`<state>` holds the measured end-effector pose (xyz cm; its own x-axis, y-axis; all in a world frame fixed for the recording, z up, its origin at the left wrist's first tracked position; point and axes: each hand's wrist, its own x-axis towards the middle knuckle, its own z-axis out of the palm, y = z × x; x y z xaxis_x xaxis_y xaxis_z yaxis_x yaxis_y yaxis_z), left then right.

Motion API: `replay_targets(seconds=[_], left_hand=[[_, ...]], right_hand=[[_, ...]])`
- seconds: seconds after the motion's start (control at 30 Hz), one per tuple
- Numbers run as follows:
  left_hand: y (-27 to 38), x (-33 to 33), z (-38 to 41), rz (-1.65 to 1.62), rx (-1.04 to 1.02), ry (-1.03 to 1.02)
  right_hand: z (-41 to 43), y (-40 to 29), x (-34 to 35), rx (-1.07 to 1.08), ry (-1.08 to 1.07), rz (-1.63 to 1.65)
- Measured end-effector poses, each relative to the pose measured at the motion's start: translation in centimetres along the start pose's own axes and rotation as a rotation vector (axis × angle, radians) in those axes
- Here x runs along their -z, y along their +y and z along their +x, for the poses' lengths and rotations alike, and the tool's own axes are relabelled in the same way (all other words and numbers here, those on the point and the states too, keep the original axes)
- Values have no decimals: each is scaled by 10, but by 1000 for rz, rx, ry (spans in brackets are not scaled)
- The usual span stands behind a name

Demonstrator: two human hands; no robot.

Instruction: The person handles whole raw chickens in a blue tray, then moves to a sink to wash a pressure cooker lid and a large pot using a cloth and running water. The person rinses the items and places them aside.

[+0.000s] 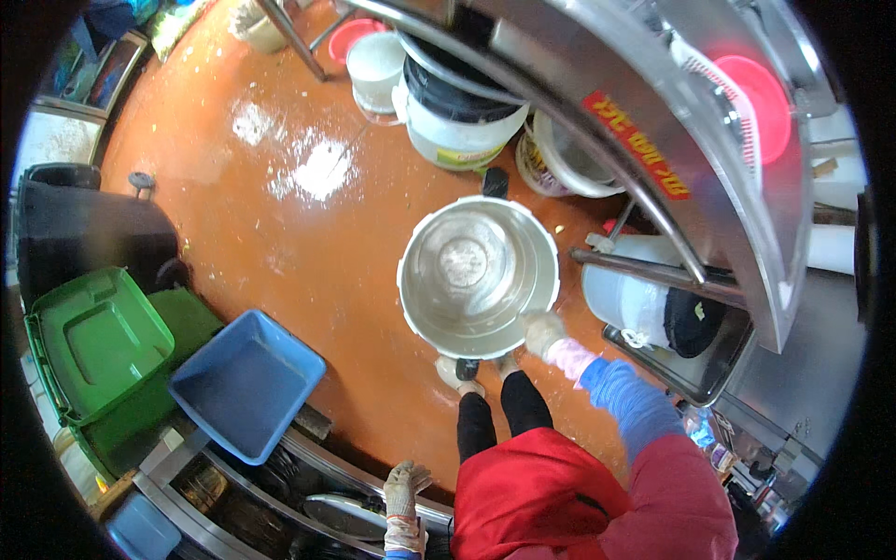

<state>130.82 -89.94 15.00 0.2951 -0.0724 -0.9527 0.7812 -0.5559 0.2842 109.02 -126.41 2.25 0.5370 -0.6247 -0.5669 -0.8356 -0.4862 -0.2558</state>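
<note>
A large metal pressure cooker pot [465, 269] without a lid is before me, just ahead of my feet. Inside it looks bare, and its rim is lugged. One black handle [495, 183] points away from me, another [467, 368] towards my shoes. My right hand [544, 334], in a pale glove and blurred, grips the near right part of the rim. Off to my left side, my left hand [406, 490] wears a knitted glove. Its fingers are apart with nothing in them, beside the edge of a steel counter [350, 465].
A blue plastic basin [255, 392] and a green lidded bin [105, 343] are at left. White buckets [455, 133] stand beyond the pot. A steel table [672, 140] with a red sign curves along the right, above a white container [623, 287]. The orange floor [280, 245] looks wet.
</note>
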Motion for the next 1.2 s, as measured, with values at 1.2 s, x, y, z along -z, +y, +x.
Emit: replay_targets(seconds=[1.2], left_hand=[[223,-273,-52,72,-387,-293]], right_hand=[[-72,231,749,-21,973,852]])
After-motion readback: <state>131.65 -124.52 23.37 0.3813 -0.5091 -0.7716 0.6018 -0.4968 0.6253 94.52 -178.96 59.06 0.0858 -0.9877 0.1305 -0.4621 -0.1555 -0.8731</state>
